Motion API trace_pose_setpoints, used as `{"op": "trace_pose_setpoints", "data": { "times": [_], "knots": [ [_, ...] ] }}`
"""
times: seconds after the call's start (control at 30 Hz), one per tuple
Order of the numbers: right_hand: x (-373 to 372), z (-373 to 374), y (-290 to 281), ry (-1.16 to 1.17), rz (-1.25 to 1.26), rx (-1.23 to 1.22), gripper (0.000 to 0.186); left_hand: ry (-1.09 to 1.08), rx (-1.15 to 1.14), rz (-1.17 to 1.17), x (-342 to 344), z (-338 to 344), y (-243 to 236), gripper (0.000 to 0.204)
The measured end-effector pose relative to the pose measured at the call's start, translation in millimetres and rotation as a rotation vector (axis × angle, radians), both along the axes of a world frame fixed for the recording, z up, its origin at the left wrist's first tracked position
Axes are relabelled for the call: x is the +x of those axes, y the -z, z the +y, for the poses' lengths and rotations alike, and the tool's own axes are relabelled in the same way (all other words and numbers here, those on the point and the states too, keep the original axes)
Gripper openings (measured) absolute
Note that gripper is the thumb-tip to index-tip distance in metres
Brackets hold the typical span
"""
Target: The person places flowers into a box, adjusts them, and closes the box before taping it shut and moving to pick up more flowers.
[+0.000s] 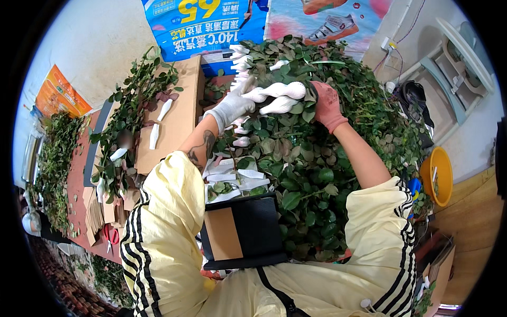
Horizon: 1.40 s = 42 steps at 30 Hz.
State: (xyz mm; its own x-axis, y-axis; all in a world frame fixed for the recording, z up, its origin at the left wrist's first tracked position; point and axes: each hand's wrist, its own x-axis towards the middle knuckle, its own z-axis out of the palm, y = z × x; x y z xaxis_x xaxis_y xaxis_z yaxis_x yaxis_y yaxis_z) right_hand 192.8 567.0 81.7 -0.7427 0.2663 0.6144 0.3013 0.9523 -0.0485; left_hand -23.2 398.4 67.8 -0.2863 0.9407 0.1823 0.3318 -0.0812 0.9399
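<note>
My left hand (232, 108), in a pale grey glove, reaches in beside a row of white net-sleeved flower heads (239, 64). Its fingers close on the narrow end of a white net sleeve (256, 95). Two plump white net-sleeved flower heads (288, 91) lie side by side between my hands, above the leaves. My right hand (327, 105), in a pinkish-red glove, is closed around leafy stems (308, 108) just right of these heads; its fingertips are partly hidden. Below both hands spreads a thick heap of green leafy stems (317, 179).
A black box-like stand (259, 227) with a cardboard piece is close to my body. Cardboard (179, 100) with loose white sleeves (165, 109) lies left, near red-handled scissors (110, 235). A yellow basin (439, 177) and a pale chair (449, 79) stand right.
</note>
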Motion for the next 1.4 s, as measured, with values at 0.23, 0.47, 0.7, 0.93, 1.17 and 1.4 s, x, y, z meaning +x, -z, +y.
{"op": "trace_pose_setpoints", "data": {
  "times": [0.23, 0.47, 0.7, 0.93, 1.17, 1.4],
  "knots": [
    [22.1, 29.1, -5.5, -0.184, 0.377, -0.513, 0.045, 0.007, -0.189, 0.12, -28.7, 10.5, 37.1, 0.065],
    [43.2, 27.4, -8.8, -0.379, 0.533, -1.098, 0.05, -0.023, -0.028, -0.218, 37.5, 21.1, -25.3, 0.033],
    [44.5, 9.6, -10.8, -0.18, 0.102, -0.155, 0.05, -0.838, 0.257, 1.078, 22.8, 32.0, -5.1, 0.064],
    [62.7, 17.9, -26.9, -0.09, 0.199, -0.174, 0.047, 0.119, -0.578, 1.43, 24.5, 22.1, 47.7, 0.068],
    [227.7, 144.2, -117.6, 0.412, 0.487, 0.06, 0.038, 0.159, -0.686, 1.422, 11.6, 36.5, 66.6, 0.06],
    [479.2, 176.6, -239.5, 1.185, -0.138, 0.584, 0.041, 0.145, -0.645, 1.424, 9.2, 44.0, 75.3, 0.056]
  ]
}}
